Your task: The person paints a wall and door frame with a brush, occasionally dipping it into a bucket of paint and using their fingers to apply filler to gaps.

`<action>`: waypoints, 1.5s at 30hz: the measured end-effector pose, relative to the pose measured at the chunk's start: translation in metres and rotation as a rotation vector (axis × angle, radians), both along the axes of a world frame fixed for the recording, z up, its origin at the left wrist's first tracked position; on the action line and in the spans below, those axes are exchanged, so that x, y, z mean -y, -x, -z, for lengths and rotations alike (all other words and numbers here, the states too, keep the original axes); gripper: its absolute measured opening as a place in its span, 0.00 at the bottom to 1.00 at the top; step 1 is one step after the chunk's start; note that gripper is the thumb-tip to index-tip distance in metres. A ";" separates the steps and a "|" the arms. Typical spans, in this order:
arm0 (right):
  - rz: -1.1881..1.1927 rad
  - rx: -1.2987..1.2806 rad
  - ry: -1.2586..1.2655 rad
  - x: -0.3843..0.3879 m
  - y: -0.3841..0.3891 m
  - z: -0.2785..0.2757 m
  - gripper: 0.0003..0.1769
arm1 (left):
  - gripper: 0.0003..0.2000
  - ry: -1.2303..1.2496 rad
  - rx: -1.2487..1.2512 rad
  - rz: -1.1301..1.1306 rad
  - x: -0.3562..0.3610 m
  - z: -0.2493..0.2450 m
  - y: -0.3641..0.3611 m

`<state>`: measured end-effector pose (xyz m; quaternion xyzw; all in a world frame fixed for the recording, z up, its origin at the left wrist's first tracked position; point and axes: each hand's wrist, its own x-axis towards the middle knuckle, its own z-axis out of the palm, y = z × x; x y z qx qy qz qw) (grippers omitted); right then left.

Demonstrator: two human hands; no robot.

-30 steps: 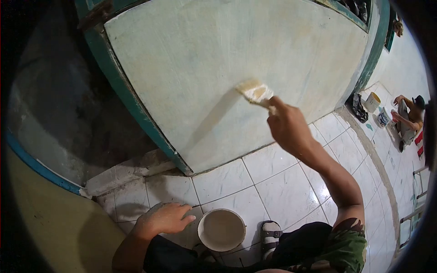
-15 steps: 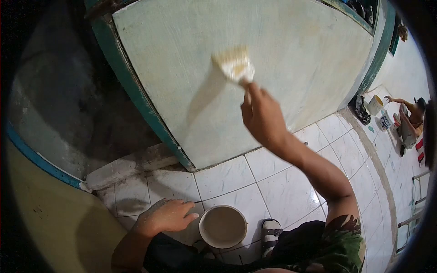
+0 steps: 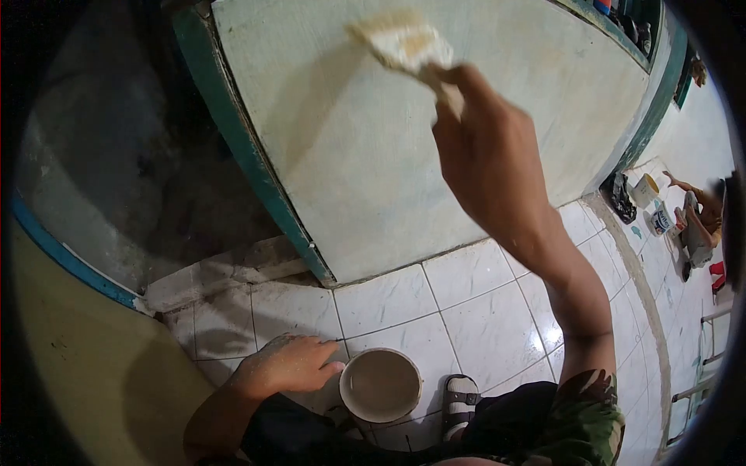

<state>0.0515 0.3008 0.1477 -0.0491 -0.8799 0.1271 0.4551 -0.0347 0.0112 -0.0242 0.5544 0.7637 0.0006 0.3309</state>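
Observation:
My right hand (image 3: 486, 155) is raised and grips a flat paintbrush (image 3: 404, 43) whose pale, paint-loaded bristles press against the whitish door panel (image 3: 373, 171) near its top. My left hand (image 3: 289, 363) rests flat on the white floor tiles, fingers spread, its fingertips just beside a small round pot of pale paint (image 3: 381, 384) that stands on the floor in front of me.
A teal door frame (image 3: 256, 179) borders the panel on the left, with a dark opening beyond it. My sandalled foot (image 3: 460, 396) is beside the pot. At far right another person (image 3: 699, 221) sits on the tiled floor by two paint buckets (image 3: 651, 203).
My right hand has swept the brush upward and to the left along the panel. The left hand and the paint pot have stayed where they were.

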 end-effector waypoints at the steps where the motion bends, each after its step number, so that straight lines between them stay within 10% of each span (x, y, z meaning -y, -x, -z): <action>1: 0.004 -0.106 -0.070 0.001 0.009 -0.006 0.13 | 0.22 -0.008 0.010 -0.004 0.000 0.004 0.001; 9: 0.062 -0.013 -0.019 -0.003 0.035 0.079 0.18 | 0.21 -0.030 0.033 -0.020 0.007 0.001 0.003; 17: 0.037 0.616 0.217 -0.023 -0.021 0.125 0.18 | 0.22 -0.076 -0.011 -0.011 0.019 0.001 0.003; 35: 0.015 -0.231 -0.009 0.022 0.018 -0.027 0.13 | 0.23 -0.005 0.016 0.035 0.014 -0.009 0.000; 45: 0.068 0.294 -0.036 0.016 0.021 0.090 0.19 | 0.22 -0.018 -0.002 0.022 0.021 -0.006 0.004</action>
